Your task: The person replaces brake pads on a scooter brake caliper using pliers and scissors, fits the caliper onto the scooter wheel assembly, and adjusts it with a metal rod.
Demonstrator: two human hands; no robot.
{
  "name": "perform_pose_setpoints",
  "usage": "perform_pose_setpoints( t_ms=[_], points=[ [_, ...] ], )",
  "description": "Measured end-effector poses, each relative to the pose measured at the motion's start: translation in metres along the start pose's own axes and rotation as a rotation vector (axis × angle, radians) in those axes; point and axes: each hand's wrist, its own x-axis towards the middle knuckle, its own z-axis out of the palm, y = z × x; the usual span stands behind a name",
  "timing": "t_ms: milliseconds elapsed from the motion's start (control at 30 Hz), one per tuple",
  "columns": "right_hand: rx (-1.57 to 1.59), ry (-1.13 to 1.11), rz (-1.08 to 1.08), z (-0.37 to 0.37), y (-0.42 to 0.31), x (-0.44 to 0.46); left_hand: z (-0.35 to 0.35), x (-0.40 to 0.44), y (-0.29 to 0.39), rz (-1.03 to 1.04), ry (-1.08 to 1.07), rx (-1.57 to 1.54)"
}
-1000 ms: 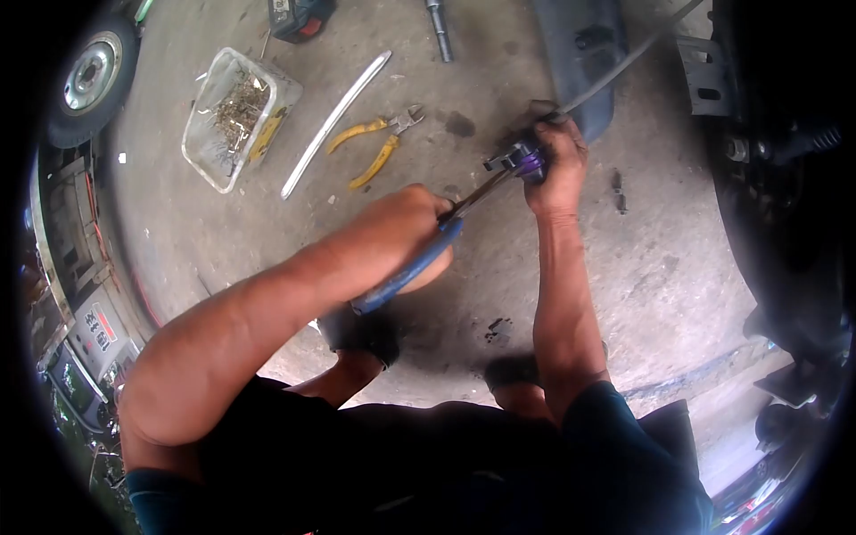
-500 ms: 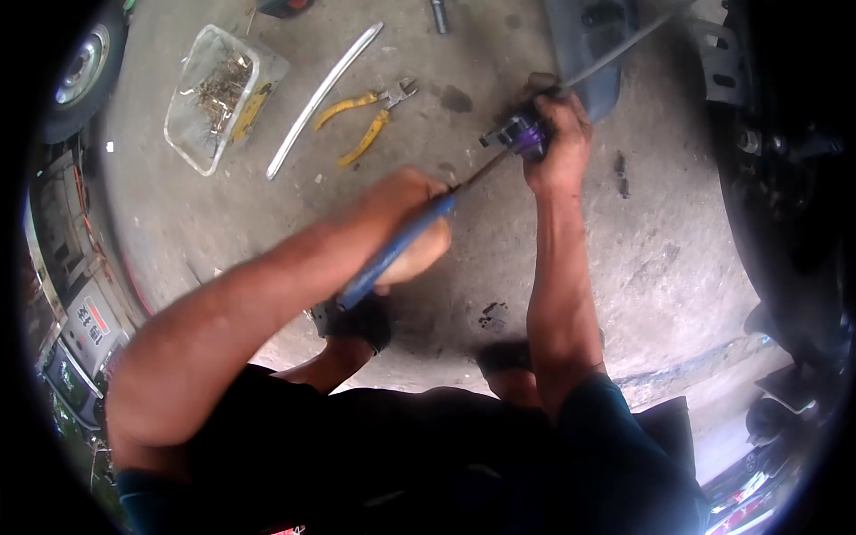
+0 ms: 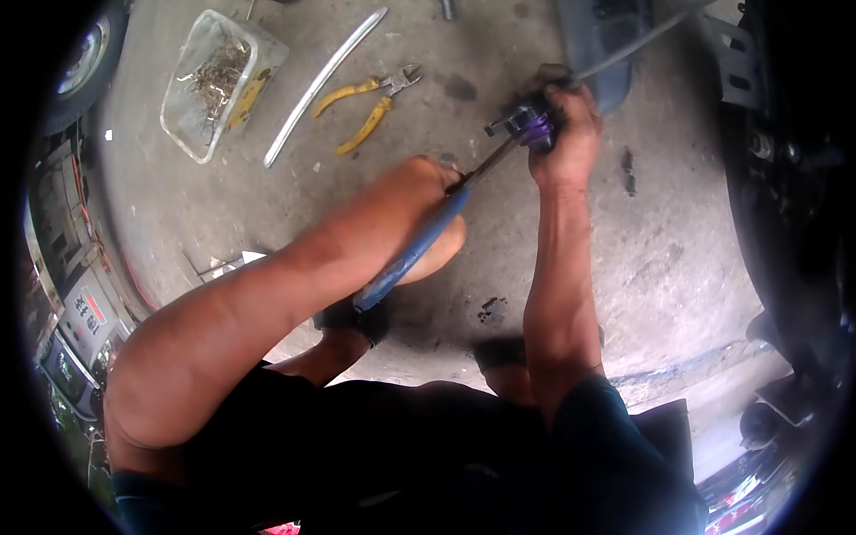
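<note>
My left hand (image 3: 432,218) is closed round a blue-handled tool (image 3: 410,252), whose narrow dark metal end points up and right. That end reaches a black and purple part (image 3: 535,127). My right hand (image 3: 572,120) grips this part, with dark smudges on the fingers. A long grey rod or tube (image 3: 642,40) runs from the right hand to the upper right. Where the tool tip meets the part is too small to make out. Yellow-handled pliers (image 3: 383,102) lie open on the floor, with a curved silvery strip (image 3: 325,87) left of them.
A clear plastic bin (image 3: 214,85) with debris stands at the upper left. Beyond it is a wheel (image 3: 85,62). A grey-blue panel (image 3: 611,53) lies under the rod. Dark vehicle parts (image 3: 785,178) line the right side. My feet are below my hands.
The view has shifted, so floor objects sit higher in the picture. The blue-handled tool swung down and left, then back up and right. Both hands keep their holds.
</note>
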Motion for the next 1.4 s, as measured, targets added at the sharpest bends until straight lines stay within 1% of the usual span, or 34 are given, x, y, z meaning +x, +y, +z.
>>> perform_pose_setpoints(
  t_ms=[100, 233, 333, 433, 533, 633, 733, 833, 933, 1000, 1033, 1067, 1167, 1200, 1300, 1400],
  points=[
    [-0.046, 0.078, -0.009, 0.005, 0.0, 0.0, 0.003, -0.003, -0.003, 0.022, 0.029, -0.028],
    [-0.014, 0.096, -0.038, 0.007, 0.006, -0.001, -0.001, -0.005, -0.002, 0.012, 0.018, -0.037],
    [0.017, 0.139, -0.032, 0.012, 0.004, -0.003, 0.007, -0.002, -0.011, 0.074, 0.093, -0.026],
    [0.02, 0.168, -0.045, 0.014, 0.005, -0.004, 0.017, 0.005, -0.024, 0.213, 0.204, 0.072],
    [0.029, 0.174, -0.058, 0.015, 0.006, -0.005, 0.016, 0.0, -0.015, 0.113, 0.158, 0.005],
    [0.051, 0.196, -0.058, 0.014, 0.009, -0.003, 0.024, 0.001, -0.023, 0.178, 0.252, 0.051],
    [0.071, 0.239, -0.043, 0.016, 0.01, -0.005, 0.023, 0.0, -0.021, 0.151, 0.237, 0.026],
    [0.071, 0.261, -0.065, 0.017, 0.011, -0.003, 0.029, 0.003, -0.028, 0.197, 0.321, -0.003],
    [0.051, 0.289, -0.063, 0.022, 0.012, -0.005, 0.028, 0.003, -0.028, 0.206, 0.248, 0.019],
    [0.026, 0.322, -0.048, 0.019, 0.011, -0.003, 0.021, 0.001, -0.023, 0.152, 0.181, -0.062],
    [0.083, 0.285, 0.0, 0.018, 0.009, -0.002, 0.015, -0.002, -0.02, 0.125, 0.155, -0.098],
    [0.143, 0.247, 0.049, 0.018, 0.005, -0.003, 0.009, -0.005, -0.015, 0.118, 0.101, -0.042],
    [0.278, 0.194, 0.209, 0.016, -0.004, -0.009, -0.004, -0.011, -0.002, -0.06, -0.007, -0.217],
    [0.323, 0.179, 0.262, 0.018, -0.007, -0.007, -0.012, -0.015, 0.004, -0.039, -0.036, -0.171],
    [0.388, 0.0, 0.34, 0.01, -0.004, 0.005, -0.011, -0.011, 0.002, -0.016, 0.001, -0.204],
    [0.358, -0.126, 0.321, 0.003, -0.005, 0.005, -0.021, -0.012, 0.011, -0.06, -0.033, -0.101]
  ],
)
